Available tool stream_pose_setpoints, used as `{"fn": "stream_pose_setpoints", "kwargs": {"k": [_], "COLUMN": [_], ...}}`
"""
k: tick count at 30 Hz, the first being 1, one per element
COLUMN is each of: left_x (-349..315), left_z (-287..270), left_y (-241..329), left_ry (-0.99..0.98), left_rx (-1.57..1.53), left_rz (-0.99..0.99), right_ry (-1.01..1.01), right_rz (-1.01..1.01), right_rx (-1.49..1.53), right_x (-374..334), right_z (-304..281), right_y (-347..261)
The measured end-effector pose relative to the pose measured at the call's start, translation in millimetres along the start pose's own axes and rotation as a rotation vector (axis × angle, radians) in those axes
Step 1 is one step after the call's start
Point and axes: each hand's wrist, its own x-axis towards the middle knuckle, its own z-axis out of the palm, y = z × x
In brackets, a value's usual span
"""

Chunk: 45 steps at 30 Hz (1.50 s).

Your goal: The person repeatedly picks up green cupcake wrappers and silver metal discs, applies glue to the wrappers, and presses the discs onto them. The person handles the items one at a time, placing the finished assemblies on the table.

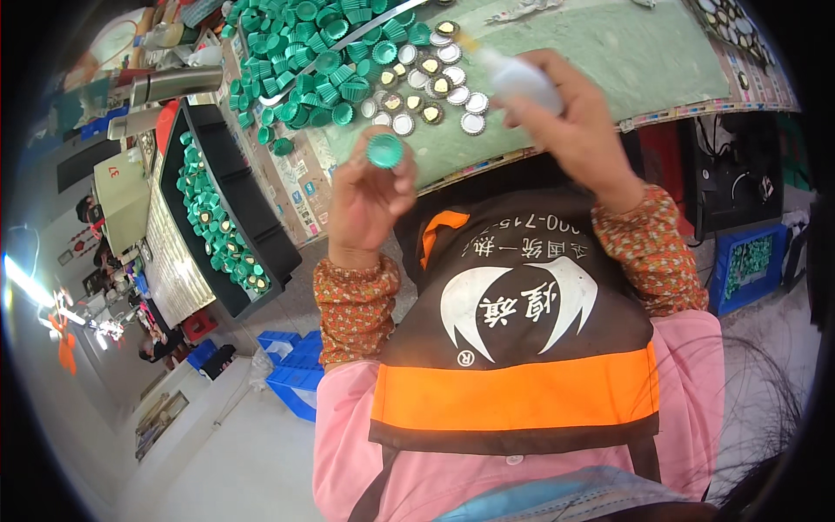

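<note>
My left hand is raised at the table's front edge, its fingers closed round a small green fluted cup. To the right, my right hand grips a whitish squeeze bottle, which is blurred and has its yellowish nozzle pointing up and left. Past my hands, several white crimped discs lie on the pale green table mat. Among them are dark crimped caps with cream-coloured pieces in them. A big heap of green fluted cups spreads over the table's left part.
A long grey strip crosses the heap. Left of the table stands a black tray holding more green cups. Blue crates sit on the floor at lower left; another blue crate is at right. More caps lie at the far right.
</note>
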Motion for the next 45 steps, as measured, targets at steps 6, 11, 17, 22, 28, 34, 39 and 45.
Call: {"fn": "stream_pose_setpoints", "kwargs": {"k": [6,11,17,22,28,34,39,45], "left_x": [-2.4,-4.0,-6.4,-4.3,-6.8,-8.2,-9.1,-10.7], "left_z": [25.8,28.4,24.1,17.3,10.1,11.7,20.4,15.0], "left_y": [-29.9,-39.9,-49.5,-48.8,-48.4,-48.8,-47.1,-51.9], "left_ry": [-0.12,-0.098,-0.08,-0.093,-0.096,-0.06,-0.067,-0.078], "left_rx": [-0.047,0.031,0.137,-0.056,-0.277,-0.295,-0.269,-0.283], "left_rz": [-0.298,-0.26,-0.125,-0.096,-0.1,-0.124,-0.128,-0.141], "right_ry": [-0.133,-0.059,0.005,0.003,-0.171,-0.23,-0.2,-0.173], "right_rz": [-0.069,-0.059,-0.071,-0.143,-0.183,-0.326,-0.416,-0.422], "right_rx": [-0.053,-0.142,-0.176,-0.09,-0.189,-0.308,-0.393,-0.414], "right_x": [-8.7,-15.2,-20.5,-17.1,-30.1,-42.7,-43.2,-43.9], "right_z": [42.2,43.6,45.4,33.5,7.6,7.0,13.5,18.6], "right_y": [-5.9,-0.9,3.6,5.9,-8.3,-15.8,-17.7,-14.8]}}
